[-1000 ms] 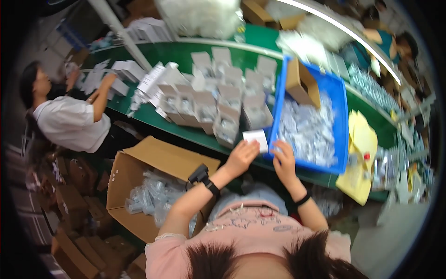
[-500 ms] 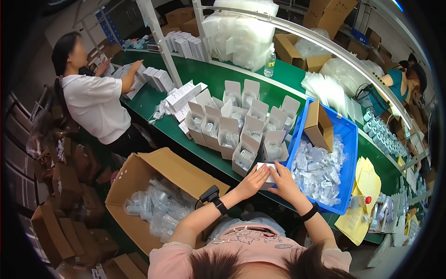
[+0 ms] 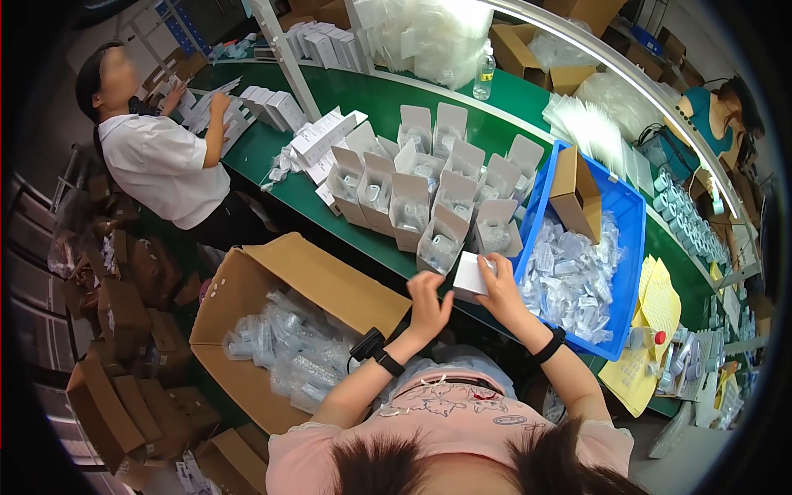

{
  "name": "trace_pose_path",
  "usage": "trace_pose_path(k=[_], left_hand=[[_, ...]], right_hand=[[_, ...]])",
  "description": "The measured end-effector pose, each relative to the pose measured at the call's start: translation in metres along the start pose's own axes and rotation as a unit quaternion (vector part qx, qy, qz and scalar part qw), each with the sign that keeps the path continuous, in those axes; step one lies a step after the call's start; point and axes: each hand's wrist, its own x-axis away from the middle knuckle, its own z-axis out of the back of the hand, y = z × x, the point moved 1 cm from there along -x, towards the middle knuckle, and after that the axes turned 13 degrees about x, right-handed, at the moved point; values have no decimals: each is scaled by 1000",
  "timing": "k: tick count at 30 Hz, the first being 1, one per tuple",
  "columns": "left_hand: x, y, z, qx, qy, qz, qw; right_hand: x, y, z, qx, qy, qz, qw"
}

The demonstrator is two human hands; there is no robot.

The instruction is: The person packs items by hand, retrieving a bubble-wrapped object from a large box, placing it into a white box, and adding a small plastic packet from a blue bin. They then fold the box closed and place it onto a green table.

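Observation:
A small white carton (image 3: pixel 472 275), its top closed, is gripped by my right hand (image 3: pixel 500 290) at the table's near edge. My left hand (image 3: pixel 429 302) hovers just left of that carton, fingers apart and slightly curled, with nothing in it. Right beyond my hands stand several open white cartons (image 3: pixel 410 213) in rows, flaps up, each with a clear-wrapped item inside. To the right of the held carton is a blue bin (image 3: pixel 620 309) full of small clear-bagged parts (image 3: pixel 569 276), with an open brown box (image 3: pixel 575 198) standing in it.
A large cardboard box (image 3: pixel 239 280) of bubble-wrapped items (image 3: pixel 285 346) sits left of me. Closed white cartons (image 3: pixel 326 136) lie farther left, near a co-worker in a white shirt (image 3: pixel 165 165). A clear bottle (image 3: pixel 484 73) stands behind; yellow sheets (image 3: pixel 652 330) lie right.
My left hand has come off the white carton and moved left. My right hand still holds the carton, now lifted slightly and tilted. The view has shifted a little.

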Motion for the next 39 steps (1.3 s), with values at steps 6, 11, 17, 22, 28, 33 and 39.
trace_pose_path(k=[6, 11, 17, 22, 28, 33, 39], left_hand=[[7, -53, -15, 68, 45, 233, 969], [-5, -62, -18, 153, -8, 271, 950], [-3, -63, -18, 169, 1, 264, 950], [5, -67, -15, 154, -16, 253, 955], [37, -47, 28, 140, -60, 311, 938], [42, -3, 145, 194, -96, 313, 925], [68, -23, 204, 278, 25, 438, 854]], right_hand=[[-4, -19, -13, 30, -19, 0, 999], [-1, -24, -17, 81, -22, -16, 996], [2, -31, -17, 92, -26, -50, 994], [8, -40, -20, 99, -5, -50, 994], [17, -74, -4, 130, 38, -38, 990], [21, -121, -6, -23, 101, 49, 993], [-59, -206, -16, -227, -27, 162, 960]])
